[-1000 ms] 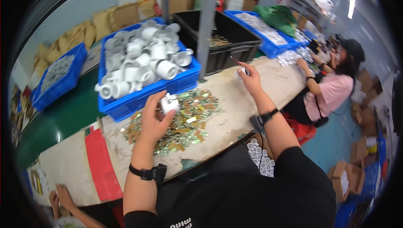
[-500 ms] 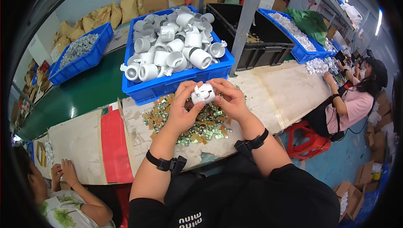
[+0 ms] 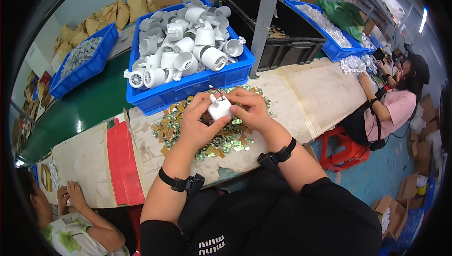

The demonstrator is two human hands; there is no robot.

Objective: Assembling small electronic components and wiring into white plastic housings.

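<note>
A small white plastic housing [image 3: 220, 109] is held between my two hands above the table. My left hand [image 3: 197, 123] grips its left side, with the thumb along the lower edge. On the other side, the fingers and thumb of my right hand [image 3: 250, 109] close around it. A thin dark reddish wire [image 3: 217, 89] sticks up from the far side of the housing. Beneath my hands spreads a loose heap of small green and brown circuit boards [image 3: 214, 150]. Just beyond stands a blue crate [image 3: 188, 89] piled with white cup-shaped housings [image 3: 186, 63] with slotted ends.
A metal post [image 3: 264, 25] rises right of the crate, beside a black bin [image 3: 294, 51]. Blue trays of pale parts stand at left [image 3: 84, 70] and far right [image 3: 332, 51]. Co-workers sit at left [image 3: 70, 232] and right [image 3: 391, 100]. A red stool [image 3: 339, 150] is on the floor.
The housing has been turned in my hands: a smoother side faces up and the wire shows at its far side. Both hands still hold it. The whole view has shifted slightly.
</note>
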